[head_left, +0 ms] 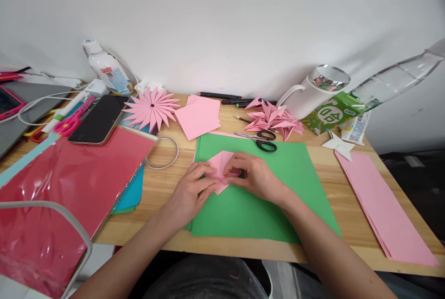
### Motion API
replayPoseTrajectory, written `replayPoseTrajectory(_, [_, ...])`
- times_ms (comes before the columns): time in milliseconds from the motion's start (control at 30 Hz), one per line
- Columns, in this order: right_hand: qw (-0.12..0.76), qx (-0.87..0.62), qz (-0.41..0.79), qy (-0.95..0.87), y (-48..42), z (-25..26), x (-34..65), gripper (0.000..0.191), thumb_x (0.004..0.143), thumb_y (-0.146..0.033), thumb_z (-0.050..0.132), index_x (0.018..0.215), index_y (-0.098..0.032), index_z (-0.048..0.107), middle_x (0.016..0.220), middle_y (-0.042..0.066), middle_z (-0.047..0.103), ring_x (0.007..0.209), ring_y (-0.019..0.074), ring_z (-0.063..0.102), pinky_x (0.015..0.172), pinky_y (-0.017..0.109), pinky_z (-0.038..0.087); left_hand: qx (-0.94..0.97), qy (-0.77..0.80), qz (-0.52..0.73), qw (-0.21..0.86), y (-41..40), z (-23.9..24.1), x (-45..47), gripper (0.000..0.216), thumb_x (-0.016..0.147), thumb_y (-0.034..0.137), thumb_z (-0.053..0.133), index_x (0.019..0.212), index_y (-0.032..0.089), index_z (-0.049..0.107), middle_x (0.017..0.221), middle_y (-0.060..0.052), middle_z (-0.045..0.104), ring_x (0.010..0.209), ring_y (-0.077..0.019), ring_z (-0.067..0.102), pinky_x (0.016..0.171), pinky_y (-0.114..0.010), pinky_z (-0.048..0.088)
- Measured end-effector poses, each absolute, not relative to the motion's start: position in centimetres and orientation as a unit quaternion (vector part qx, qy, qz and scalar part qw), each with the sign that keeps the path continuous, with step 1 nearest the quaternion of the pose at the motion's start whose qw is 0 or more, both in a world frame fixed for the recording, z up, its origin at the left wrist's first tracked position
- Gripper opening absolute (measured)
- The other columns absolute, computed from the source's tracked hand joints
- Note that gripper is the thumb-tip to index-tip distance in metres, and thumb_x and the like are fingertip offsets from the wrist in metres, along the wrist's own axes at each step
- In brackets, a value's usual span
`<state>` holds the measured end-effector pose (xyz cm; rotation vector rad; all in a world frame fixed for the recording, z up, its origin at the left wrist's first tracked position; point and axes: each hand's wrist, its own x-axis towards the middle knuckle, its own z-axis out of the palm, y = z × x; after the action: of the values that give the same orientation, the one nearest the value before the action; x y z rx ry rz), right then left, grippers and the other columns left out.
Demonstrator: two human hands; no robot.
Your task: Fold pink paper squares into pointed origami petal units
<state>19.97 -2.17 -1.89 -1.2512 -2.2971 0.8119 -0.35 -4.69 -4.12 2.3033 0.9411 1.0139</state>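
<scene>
A small folded pink paper piece (220, 163) lies on a green sheet (264, 206) in the middle of the wooden desk. My left hand (193, 187) pinches its left side with bent fingers. My right hand (251, 174) presses on its right side, fingers curled over the fold. Both hands hide much of the piece.
Black-handled scissors (261, 140) lie just behind the green sheet. A pink paper flower (152, 108), loose pink squares (198, 116) and folded pink pieces (274, 120) sit at the back. A phone (99, 120), red sheets (66, 183), pink strips (382, 206), a white mug (313, 92) and a bottle (106, 69) surround them.
</scene>
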Motion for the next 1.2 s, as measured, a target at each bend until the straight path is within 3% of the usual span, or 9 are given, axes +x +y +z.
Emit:
replayPoseTrajectory(167, [0.197,-0.453,0.282,-0.822,-2.22,-1.84,19.83,0.007,0.074,-0.023,0.068,0.077,-0.019,0.063,0.074,0.001,0.059,0.070,0.0130,0.050,0.063,0.024,0.038,0.833,0.341,0.363,0.240,-4.49,-4.06,-0.51,0.017,0.084,0.015,0.054,0.096,0.020,0.064,0.098,-0.006,0.060,0.104,-0.0193,0.052,0.088,-0.040,0.046])
replayPoseTrajectory(533, [0.211,-0.452,0.284,-0.819,-2.21,-1.95,19.88,0.010,0.075,-0.025,0.067,0.075,-0.018,0.060,0.073,0.000,0.057,0.067,0.0119,0.049,0.060,0.023,0.037,0.871,0.361,0.301,0.142,-5.24,-3.52,-0.02,0.010,0.084,0.020,0.055,0.088,0.019,0.064,0.104,-0.007,0.057,0.108,-0.0197,0.049,0.089,-0.037,0.048])
replayPoseTrajectory(767, [0.234,-0.455,0.332,-0.793,-1.96,-2.03,19.99,0.011,0.075,-0.024,0.066,0.074,-0.016,0.058,0.068,-0.001,0.057,0.059,0.0087,0.047,0.055,0.020,0.037,0.869,0.366,0.298,0.147,-5.14,-3.96,-0.06,0.014,0.084,0.021,0.055,0.095,0.021,0.064,0.102,-0.006,0.057,0.108,-0.0193,0.049,0.090,-0.038,0.047])
replayPoseTrajectory(1200, [0.228,-0.502,0.324,-0.769,-2.00,-2.62,19.45,0.005,0.073,-0.014,0.060,0.070,-0.017,0.060,0.060,-0.003,0.055,0.053,0.0078,0.046,0.050,0.019,0.034,0.870,0.365,0.298,0.147,-5.08,-3.82,0.05,0.012,0.084,0.022,0.054,0.090,0.020,0.064,0.101,-0.006,0.058,0.107,-0.0194,0.049,0.089,-0.038,0.048])
